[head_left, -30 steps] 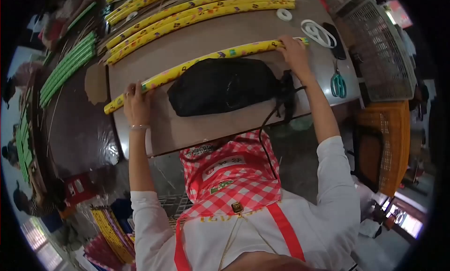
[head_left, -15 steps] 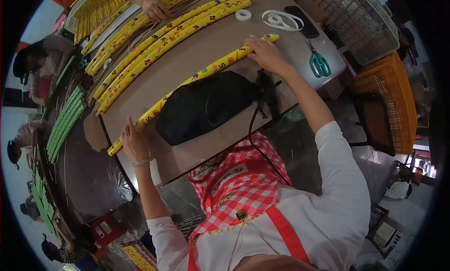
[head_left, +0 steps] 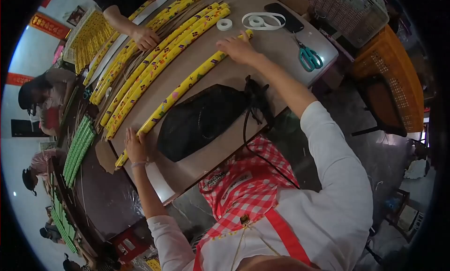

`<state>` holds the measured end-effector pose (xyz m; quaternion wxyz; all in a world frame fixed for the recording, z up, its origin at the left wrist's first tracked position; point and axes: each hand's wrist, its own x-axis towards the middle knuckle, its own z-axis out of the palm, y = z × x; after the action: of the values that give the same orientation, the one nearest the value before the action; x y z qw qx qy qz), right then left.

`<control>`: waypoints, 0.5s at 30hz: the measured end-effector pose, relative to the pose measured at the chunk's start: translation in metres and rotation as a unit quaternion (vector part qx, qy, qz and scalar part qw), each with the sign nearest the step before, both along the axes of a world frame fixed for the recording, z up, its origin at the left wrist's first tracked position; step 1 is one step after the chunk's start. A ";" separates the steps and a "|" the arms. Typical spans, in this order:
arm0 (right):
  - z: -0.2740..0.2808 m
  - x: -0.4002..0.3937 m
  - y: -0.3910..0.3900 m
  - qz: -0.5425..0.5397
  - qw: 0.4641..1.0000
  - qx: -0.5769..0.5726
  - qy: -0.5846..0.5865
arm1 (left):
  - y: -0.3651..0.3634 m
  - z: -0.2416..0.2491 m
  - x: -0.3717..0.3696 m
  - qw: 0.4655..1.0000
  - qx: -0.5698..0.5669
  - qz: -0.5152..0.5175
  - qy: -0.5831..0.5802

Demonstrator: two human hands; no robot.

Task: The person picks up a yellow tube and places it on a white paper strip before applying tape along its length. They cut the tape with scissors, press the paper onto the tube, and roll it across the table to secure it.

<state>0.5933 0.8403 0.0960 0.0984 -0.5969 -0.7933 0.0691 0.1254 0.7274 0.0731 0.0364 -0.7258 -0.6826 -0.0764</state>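
Observation:
A long yellow patterned tube (head_left: 174, 96) lies slantwise on the table before me. My left hand (head_left: 136, 150) rests across its near-left end, open, with the fingers stretched out. Toward the far right end, my right hand (head_left: 237, 49) lies over the tube with its fingers extended to the left. Both hands press on it from above; neither palm side shows. Closer to my body sits a black cloth bag (head_left: 199, 123) with a tied neck and a cord, a small gap apart from the tube.
Beyond the tube lie several yellow tubes (head_left: 159, 67) and brown strips, with a co-worker's hand (head_left: 145, 38) on them. White tape rolls (head_left: 224, 24), a black phone (head_left: 284, 16) and teal-handled scissors (head_left: 310, 59) are at the right. Green tubes (head_left: 77, 146) lie left; an orange chair (head_left: 389, 83) stands right.
The yellow tube and both my hands have moved away from me, opening a gap to the bag. The camera view has shifted slightly. The co-worker's arm reaches farther in.

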 end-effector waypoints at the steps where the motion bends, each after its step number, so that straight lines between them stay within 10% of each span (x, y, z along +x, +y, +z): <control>1: 0.002 -0.004 0.001 0.000 1.000 0.002 0.000 | 0.006 0.000 -0.003 0.999 -0.027 0.006 -0.020; 4: -0.003 -0.014 0.001 -0.038 0.999 -0.027 -0.025 | 0.015 -0.001 -0.010 0.997 -0.066 0.006 -0.042; 6: -0.021 -0.022 -0.001 0.094 0.967 0.223 -0.075 | 0.019 -0.001 -0.014 0.996 -0.077 0.000 -0.045; 15: -0.025 0.003 -0.015 0.192 0.962 0.137 -0.139 | 0.021 -0.003 -0.015 0.997 -0.067 -0.005 -0.028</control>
<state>0.5959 0.8252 0.0709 0.0529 -0.4175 -0.9009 -0.1066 0.1106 0.7483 0.0705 -0.0322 -0.7277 -0.6832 -0.0511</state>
